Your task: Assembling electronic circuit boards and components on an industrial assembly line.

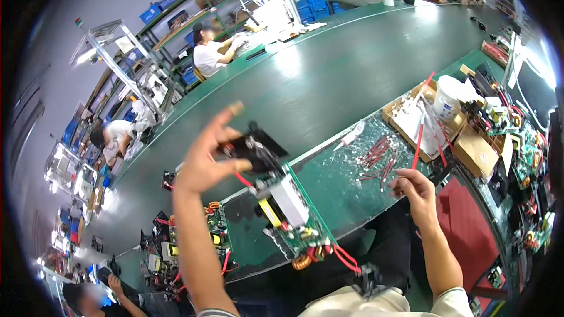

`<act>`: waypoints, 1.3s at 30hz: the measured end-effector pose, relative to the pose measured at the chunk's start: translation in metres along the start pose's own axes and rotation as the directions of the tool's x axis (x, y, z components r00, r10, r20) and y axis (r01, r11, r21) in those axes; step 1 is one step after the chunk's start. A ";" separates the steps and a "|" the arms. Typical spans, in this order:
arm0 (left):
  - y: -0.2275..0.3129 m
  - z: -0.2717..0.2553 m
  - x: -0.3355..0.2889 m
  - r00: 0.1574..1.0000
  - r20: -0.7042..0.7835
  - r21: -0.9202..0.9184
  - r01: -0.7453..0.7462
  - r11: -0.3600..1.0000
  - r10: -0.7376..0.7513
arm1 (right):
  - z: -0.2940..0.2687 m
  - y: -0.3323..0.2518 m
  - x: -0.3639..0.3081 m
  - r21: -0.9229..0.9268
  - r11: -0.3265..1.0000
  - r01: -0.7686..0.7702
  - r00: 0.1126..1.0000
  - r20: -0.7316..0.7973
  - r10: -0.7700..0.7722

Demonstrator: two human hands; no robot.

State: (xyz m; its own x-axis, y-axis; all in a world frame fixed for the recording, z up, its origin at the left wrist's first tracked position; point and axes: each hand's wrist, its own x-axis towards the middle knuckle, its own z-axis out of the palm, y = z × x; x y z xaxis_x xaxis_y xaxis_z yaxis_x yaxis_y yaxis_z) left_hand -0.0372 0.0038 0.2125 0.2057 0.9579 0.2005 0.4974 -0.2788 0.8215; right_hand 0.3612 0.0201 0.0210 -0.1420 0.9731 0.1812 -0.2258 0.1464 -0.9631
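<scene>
My left hand (205, 161) is at the far end of a green circuit board (305, 232), its thumb and fingers around a black end piece (258, 149) and the forefinger raised. The board is tilted over the bench's near edge. It carries a white block, a yellow part and a copper coil; red wires run from its near end to a blurred dark connector (370, 282) above my lap. My right hand (416, 194) is over the bench's near edge with fingertips pinched; what they hold is too small to name. A red stick (418, 147) ends just beyond these fingers.
Short red tubes (376, 152) and white crumbs lie on the green bench beside a small white bottle (351, 135). A cardboard tray (395, 114) and white tub (447, 97) stand right. More boards (214, 229) lie left. Across a wide belt (329, 70), other people work.
</scene>
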 end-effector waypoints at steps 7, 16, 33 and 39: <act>-0.114 0.054 -0.010 0.998 -0.034 -0.035 0.059 0.998 -0.060 | 0.026 0.035 -0.016 0.036 0.980 -0.198 0.976 0.098 0.194; -0.171 0.086 -0.015 0.978 -0.210 0.446 0.095 0.890 0.001 | 0.088 0.058 0.022 -0.072 0.968 -0.239 0.942 0.225 0.249; -0.178 0.091 -0.018 0.956 -0.237 0.192 0.222 0.956 -0.174 | 0.183 0.065 0.151 -0.239 0.947 -0.212 0.808 0.502 0.308; -0.172 0.132 -0.045 0.869 -0.467 0.509 0.113 0.854 0.163 | 0.176 0.080 0.187 -0.247 0.965 -0.087 0.718 0.656 0.233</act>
State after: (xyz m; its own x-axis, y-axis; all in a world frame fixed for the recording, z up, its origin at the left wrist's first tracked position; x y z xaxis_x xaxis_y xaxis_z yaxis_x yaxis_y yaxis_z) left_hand -0.0209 -0.0002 -0.0076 -0.1338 0.8194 0.5574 0.8765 -0.1647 0.4524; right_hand 0.1468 0.1827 0.0126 -0.7868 0.6161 0.0365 0.0326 0.1004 -0.9944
